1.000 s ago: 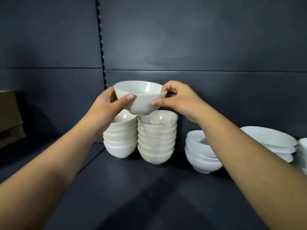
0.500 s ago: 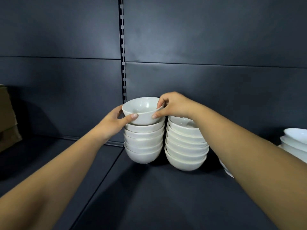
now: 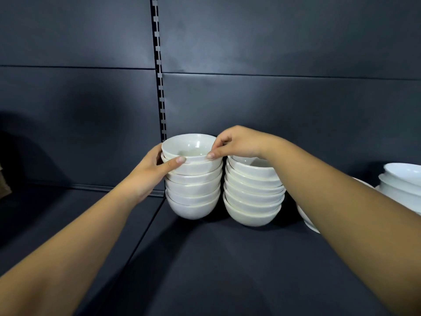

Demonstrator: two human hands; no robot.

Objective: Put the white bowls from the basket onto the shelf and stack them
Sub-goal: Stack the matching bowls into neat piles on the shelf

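Note:
A white bowl (image 3: 190, 147) sits nested on top of the left stack of white bowls (image 3: 193, 190) on the dark shelf (image 3: 227, 258). My left hand (image 3: 157, 172) grips the bowl's left rim, thumb across the front. My right hand (image 3: 237, 142) pinches the right rim with thumb and fingers. A second stack of white bowls (image 3: 252, 197) stands just to the right, partly hidden by my right wrist. The basket is out of view.
More white dishes (image 3: 401, 181) are piled at the far right, and another bowl (image 3: 308, 218) shows below my right forearm. A slotted upright (image 3: 159, 71) runs up the dark back panel. A brown box edge (image 3: 3, 181) is at the far left.
Both hands lowered the bowl from above the stacks down onto the left stack, where it now sits nested. The view shifted left.

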